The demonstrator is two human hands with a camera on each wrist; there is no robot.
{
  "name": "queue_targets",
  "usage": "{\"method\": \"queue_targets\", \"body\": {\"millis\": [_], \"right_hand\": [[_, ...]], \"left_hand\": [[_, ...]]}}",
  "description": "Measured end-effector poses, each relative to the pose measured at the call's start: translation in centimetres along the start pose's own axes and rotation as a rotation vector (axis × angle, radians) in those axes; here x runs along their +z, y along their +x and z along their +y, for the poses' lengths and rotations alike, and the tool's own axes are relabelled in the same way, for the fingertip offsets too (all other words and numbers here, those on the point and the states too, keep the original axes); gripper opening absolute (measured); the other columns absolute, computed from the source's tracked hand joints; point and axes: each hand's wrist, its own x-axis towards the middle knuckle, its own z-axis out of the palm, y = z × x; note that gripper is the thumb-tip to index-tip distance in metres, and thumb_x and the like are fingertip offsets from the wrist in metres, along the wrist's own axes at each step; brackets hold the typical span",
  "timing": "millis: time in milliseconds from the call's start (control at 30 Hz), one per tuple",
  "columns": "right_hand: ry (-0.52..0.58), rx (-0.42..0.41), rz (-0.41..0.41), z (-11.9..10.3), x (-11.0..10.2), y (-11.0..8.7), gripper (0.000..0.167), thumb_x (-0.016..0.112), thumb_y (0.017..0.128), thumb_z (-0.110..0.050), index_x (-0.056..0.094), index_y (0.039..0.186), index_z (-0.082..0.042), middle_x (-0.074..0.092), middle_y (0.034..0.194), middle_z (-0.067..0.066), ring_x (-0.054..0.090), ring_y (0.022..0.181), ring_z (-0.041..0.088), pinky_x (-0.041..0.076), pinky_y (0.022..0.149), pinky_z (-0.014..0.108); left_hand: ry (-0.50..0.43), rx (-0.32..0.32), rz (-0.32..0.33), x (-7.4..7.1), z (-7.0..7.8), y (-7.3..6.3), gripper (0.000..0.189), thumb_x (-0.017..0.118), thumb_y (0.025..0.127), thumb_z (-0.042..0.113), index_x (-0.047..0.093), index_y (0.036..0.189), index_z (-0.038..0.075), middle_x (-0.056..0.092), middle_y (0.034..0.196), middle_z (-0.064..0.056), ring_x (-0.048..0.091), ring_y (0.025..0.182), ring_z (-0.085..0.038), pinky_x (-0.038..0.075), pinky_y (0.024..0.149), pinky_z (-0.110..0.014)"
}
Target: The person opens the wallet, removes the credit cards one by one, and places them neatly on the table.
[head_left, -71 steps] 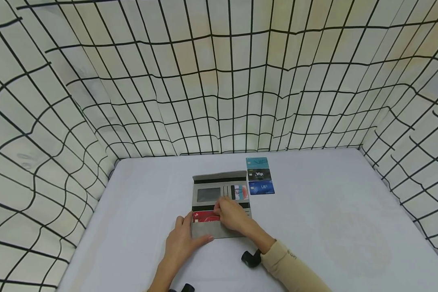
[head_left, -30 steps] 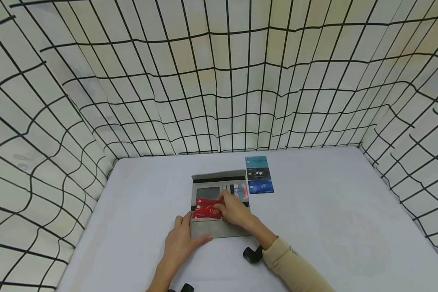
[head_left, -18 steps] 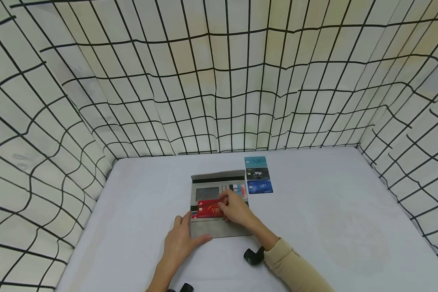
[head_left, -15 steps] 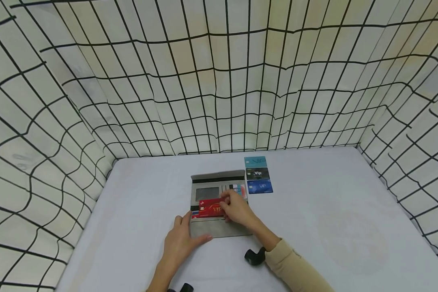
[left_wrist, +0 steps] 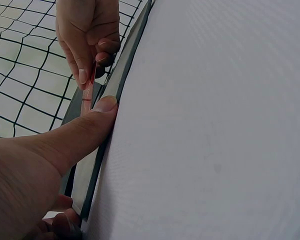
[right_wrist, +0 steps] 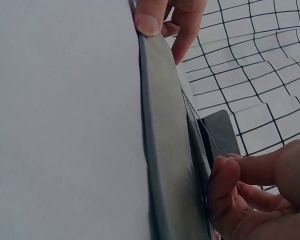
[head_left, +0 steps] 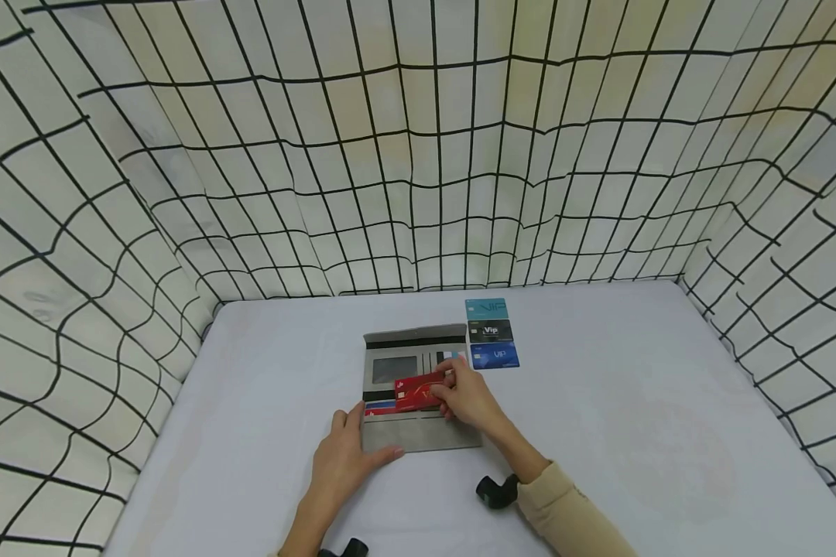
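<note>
Right grip (head_left: 468, 396) pinches one red card (head_left: 411, 393), left grip (head_left: 344, 456) one wallet (head_left: 425, 435) beside three cards (head_left: 491, 332).

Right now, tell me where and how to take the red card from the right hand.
I'd pinch the red card by its left end, coming from the left: it is thin, that end shows uncovered, and the right hand holds the opposite end.

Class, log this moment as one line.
left hand: holds wallet | right hand: pinches red card | three cards: lie beside wallet
</note>
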Motion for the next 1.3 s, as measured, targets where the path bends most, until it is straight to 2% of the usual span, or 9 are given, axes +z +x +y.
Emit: {"method": "queue_targets", "body": {"millis": [167, 267, 500, 700, 1100, 1300], "right_hand": [[-0.025, 0.048, 0.051, 0.2, -0.8, -0.1, 0.045, 0.069, 0.095, -0.012, 0.052, 0.135, 0.001, 0.061, 0.084, 0.009, 0.061, 0.057, 0.013, 0.056, 0.057, 0.025], [-0.042, 0.059, 0.086, 0.4, -1.2, -0.2, 0.046, 0.071, 0.093, -0.013, 0.055, 0.133, 0.005, 0.062, 0.082, 0.009, 0.062, 0.057, 0.012, 0.055, 0.056, 0.024], [-0.011, 0.111, 0.148, 1.0, -2.4, -0.5, 0.033, 0.073, 0.092, -0.014, 0.064, 0.116, 0.005, 0.067, 0.081, 0.010, 0.061, 0.059, 0.014, 0.055, 0.057, 0.023], [-0.072, 0.137, 0.176, 1.6, -3.1, -0.6, 0.028, 0.070, 0.094, -0.017, 0.064, 0.112, 0.004, 0.069, 0.078, 0.009, 0.061, 0.056, 0.013, 0.053, 0.055, 0.024], [-0.153, 0.174, 0.212, 3.0, -5.1, -1.5, 0.031, 0.063, 0.099, -0.022, 0.058, 0.116, 0.004, 0.068, 0.082, 0.011, 0.059, 0.055, 0.014, 0.049, 0.055, 0.026], [-0.123, 0.205, 0.229, 3.4, -6.5, -1.9, 0.032, 0.062, 0.100, -0.022, 0.057, 0.117, 0.004, 0.068, 0.084, 0.013, 0.059, 0.055, 0.014, 0.050, 0.055, 0.025]], "left_hand": [[-0.006, 0.005, 0.003, 0.0, 0.0, 0.0, 0.106, 0.087, 0.067, 0.056, 0.047, 0.144, -0.003, 0.052, 0.105, -0.015, 0.051, 0.070, -0.019, 0.046, 0.061, -0.031], [-0.005, 0.008, 0.006, 0.0, 0.0, 0.1, 0.106, 0.087, 0.067, 0.056, 0.047, 0.144, -0.003, 0.052, 0.106, -0.015, 0.051, 0.070, -0.019, 0.046, 0.061, -0.032], [-0.011, 0.001, 0.001, 0.0, 0.0, 0.0, 0.107, 0.087, 0.067, 0.056, 0.046, 0.145, -0.003, 0.052, 0.105, -0.015, 0.049, 0.068, -0.018, 0.043, 0.059, -0.030], [-0.006, -0.003, 0.001, -0.1, 0.1, 0.0, 0.107, 0.087, 0.067, 0.057, 0.046, 0.145, -0.003, 0.052, 0.106, -0.015, 0.050, 0.069, -0.019, 0.044, 0.059, -0.031], [-0.007, -0.002, 0.000, -0.1, -0.1, -0.1, 0.108, 0.087, 0.067, 0.058, 0.045, 0.146, -0.003, 0.052, 0.108, -0.015, 0.050, 0.066, -0.020, 0.045, 0.060, -0.033], [-0.012, 0.010, 0.003, -0.1, -0.2, -0.1, 0.108, 0.087, 0.066, 0.058, 0.046, 0.146, -0.002, 0.052, 0.112, -0.017, 0.052, 0.065, -0.021, 0.047, 0.061, -0.036]]}}
